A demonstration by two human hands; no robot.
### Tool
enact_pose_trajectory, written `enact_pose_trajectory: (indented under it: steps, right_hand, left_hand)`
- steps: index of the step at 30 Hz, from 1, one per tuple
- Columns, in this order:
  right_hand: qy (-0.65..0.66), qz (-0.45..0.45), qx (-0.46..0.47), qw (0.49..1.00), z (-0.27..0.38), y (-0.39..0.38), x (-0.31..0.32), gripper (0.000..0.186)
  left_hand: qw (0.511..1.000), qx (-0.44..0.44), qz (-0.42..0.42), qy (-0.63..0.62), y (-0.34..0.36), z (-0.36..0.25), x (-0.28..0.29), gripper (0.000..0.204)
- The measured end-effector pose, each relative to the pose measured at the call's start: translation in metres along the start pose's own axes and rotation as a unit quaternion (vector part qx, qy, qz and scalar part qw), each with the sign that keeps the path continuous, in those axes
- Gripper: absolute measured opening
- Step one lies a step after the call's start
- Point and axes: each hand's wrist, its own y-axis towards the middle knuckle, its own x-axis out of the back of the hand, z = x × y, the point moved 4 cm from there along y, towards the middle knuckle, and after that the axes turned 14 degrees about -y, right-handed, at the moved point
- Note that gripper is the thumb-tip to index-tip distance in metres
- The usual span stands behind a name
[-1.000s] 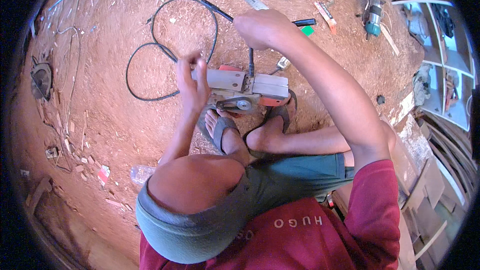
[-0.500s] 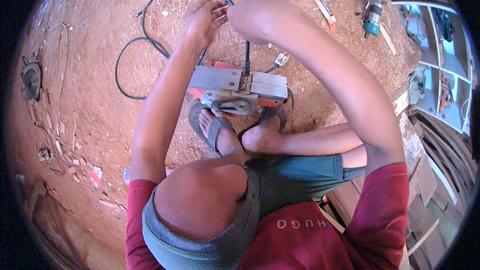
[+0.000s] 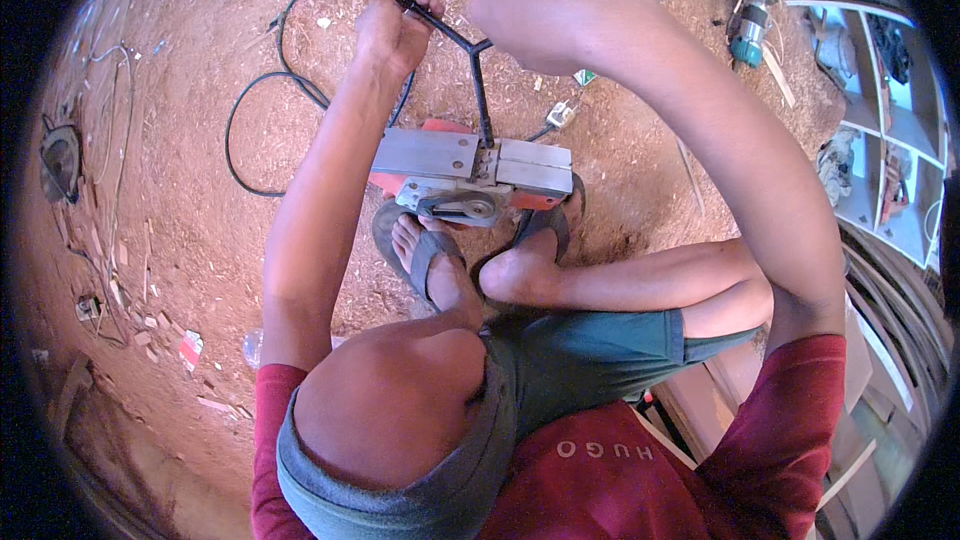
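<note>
An electric hand planer (image 3: pixel 428 153) lies upside down between my sandalled feet, its metal sole facing up and the drive belt exposed on the near side. A black Y-shaped socket wrench (image 3: pixel 478 85) stands with its lower arm in the slot between the sole plates. My left hand (image 3: pixel 392 32) holds the wrench's left arm, fingers curled about it. My right hand (image 3: pixel 545 12) is closed around the right arm, with its fingers mostly hidden behind the back of the hand. What the socket sits on is too small to make out.
A black cable (image 3: pixel 232 130) loops over the shaving-strewn dirt floor, with a plug (image 3: pixel 562 115) beyond the planer. A teal power tool (image 3: pixel 748 35) lies far right, near a shelf unit (image 3: pixel 860 195). A circular saw (image 3: pixel 62 160) is at the far left.
My left hand has moved slightly left, and my right hand has risen a little. The wrench has turned, so its fork now shows between my hands. My bent knee has moved right.
</note>
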Motion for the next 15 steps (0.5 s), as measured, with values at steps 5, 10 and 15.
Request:
enact_pose_trajectory:
  steps: [5,10,15]
  right_hand:
    - [0.109,-0.046,0.011,0.993,-0.001,-0.002,-0.008,0.017]
    - [0.151,-0.043,0.016,0.987,0.017,0.0,0.024,0.019]
    - [0.137,-0.038,-0.007,0.99,0.012,-0.011,0.019,0.019]
  left_hand:
    - [0.996,0.063,0.006,0.069,0.0,0.024,-0.023,0.031]
    - [0.978,0.065,0.091,0.179,0.013,0.019,-0.005,0.039]
    - [0.967,0.111,0.108,0.2,0.011,0.039,-0.025,0.044]
